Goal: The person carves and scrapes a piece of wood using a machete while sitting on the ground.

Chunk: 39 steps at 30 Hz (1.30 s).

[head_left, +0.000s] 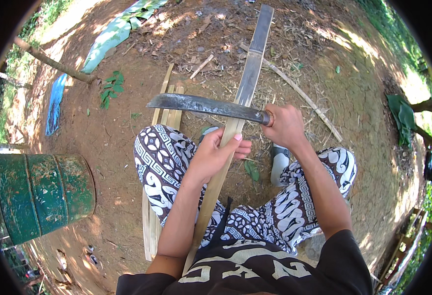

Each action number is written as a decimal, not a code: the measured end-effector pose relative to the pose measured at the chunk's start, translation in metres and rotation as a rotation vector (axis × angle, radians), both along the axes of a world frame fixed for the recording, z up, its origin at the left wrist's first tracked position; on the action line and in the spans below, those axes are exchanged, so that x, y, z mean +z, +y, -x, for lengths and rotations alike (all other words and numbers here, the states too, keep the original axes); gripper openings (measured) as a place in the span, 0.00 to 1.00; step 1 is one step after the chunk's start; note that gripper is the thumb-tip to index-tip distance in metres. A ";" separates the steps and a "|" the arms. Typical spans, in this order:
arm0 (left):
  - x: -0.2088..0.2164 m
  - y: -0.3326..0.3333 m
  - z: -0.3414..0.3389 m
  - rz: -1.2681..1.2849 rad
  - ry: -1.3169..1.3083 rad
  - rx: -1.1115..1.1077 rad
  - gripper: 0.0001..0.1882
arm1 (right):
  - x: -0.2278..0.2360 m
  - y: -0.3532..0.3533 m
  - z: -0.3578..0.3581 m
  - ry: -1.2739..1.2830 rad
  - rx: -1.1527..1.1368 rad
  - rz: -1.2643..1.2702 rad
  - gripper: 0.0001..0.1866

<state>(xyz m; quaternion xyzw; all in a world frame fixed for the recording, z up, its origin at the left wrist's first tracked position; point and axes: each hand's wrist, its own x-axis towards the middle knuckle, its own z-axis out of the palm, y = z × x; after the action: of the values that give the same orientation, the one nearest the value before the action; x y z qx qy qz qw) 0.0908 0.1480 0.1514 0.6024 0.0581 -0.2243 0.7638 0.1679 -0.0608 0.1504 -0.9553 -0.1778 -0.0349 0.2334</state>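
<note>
A long split bamboo strip [251, 73] runs from beside my left arm, between my knees, to the ground ahead. Its far part is dark grey, its near part pale. My left hand [222, 151] is closed round the pale part, thumb on top. In my right hand [283, 125] is the wooden handle of a machete [203, 105], gripped firmly. The dark, worn blade points left and lies across the strip just beyond my left hand, at the border of grey and pale. Whether its edge bites into the bamboo I cannot tell.
Several pale bamboo strips [171, 115] lie by my left leg. A thin stick [302, 91] and shavings [294, 64] litter the ground ahead. At the left lies a green metal drum [46, 191]; beyond it are a blue sheet [55, 105], a branch [54, 61] and a banana leaf [110, 39].
</note>
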 end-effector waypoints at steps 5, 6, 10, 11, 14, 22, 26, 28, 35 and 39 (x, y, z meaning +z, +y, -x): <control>-0.002 -0.001 -0.010 -0.052 -0.220 -0.086 0.17 | 0.008 -0.006 0.003 0.036 -0.023 -0.058 0.06; -0.001 -0.004 -0.009 0.010 -0.180 -0.066 0.17 | 0.008 -0.008 0.004 0.034 -0.026 -0.067 0.06; 0.014 -0.008 -0.008 0.149 -0.002 -0.147 0.19 | 0.015 -0.011 0.007 0.005 -0.014 -0.073 0.06; 0.018 -0.007 -0.008 0.156 0.046 -0.207 0.20 | 0.015 -0.012 0.007 0.010 -0.019 -0.053 0.06; 0.013 -0.010 -0.006 0.051 0.047 -0.169 0.21 | 0.014 -0.012 0.010 0.025 -0.002 0.012 0.07; 0.004 -0.027 0.012 -0.253 -0.152 -0.129 0.19 | -0.009 -0.024 0.017 0.037 0.044 0.021 0.08; -0.003 -0.028 0.016 -0.316 -0.216 -0.126 0.18 | -0.027 -0.028 0.014 -0.063 0.065 -0.037 0.09; -0.014 -0.026 0.015 -0.297 -0.234 -0.105 0.17 | -0.041 -0.034 0.005 -0.088 0.022 -0.004 0.09; -0.009 -0.014 0.026 -0.162 0.085 -0.184 0.17 | -0.041 -0.085 -0.052 0.081 -0.709 -0.030 0.11; 0.001 -0.021 0.014 -0.073 0.068 -0.180 0.17 | -0.020 -0.060 -0.009 0.125 -0.475 -0.113 0.11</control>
<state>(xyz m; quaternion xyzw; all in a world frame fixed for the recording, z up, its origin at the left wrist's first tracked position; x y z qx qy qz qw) 0.0765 0.1269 0.1527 0.6248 0.0375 -0.3101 0.7156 0.1772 -0.1207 0.1301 -0.9560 0.0689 -0.0396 0.2825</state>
